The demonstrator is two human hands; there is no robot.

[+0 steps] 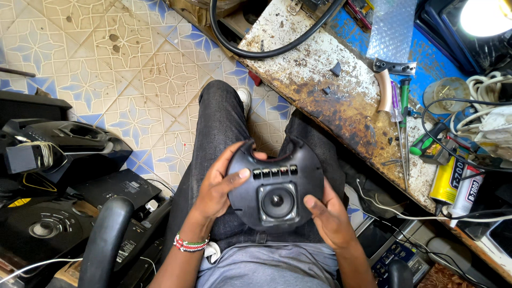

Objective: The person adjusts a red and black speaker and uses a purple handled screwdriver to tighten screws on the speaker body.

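Note:
I hold a round black plastic speaker panel (298, 165) over my lap, with a small square-framed speaker cone (277, 202) in its middle and a row of small buttons (274, 172) above it. My left hand (218, 186) grips its left rim, thumb resting near the buttons. My right hand (330, 216) supports the lower right edge, thumb on the panel face. A beaded bracelet (189, 244) circles my left wrist.
A worn, stained workbench (320, 64) runs on the right with screwdrivers (404, 122), glue tubes (453, 184), wires and a lit lamp (482, 16). Black audio equipment (64, 160) is stacked at the left. A black hose (256, 52) loops over the bench. Patterned tile floor (133, 69) lies ahead.

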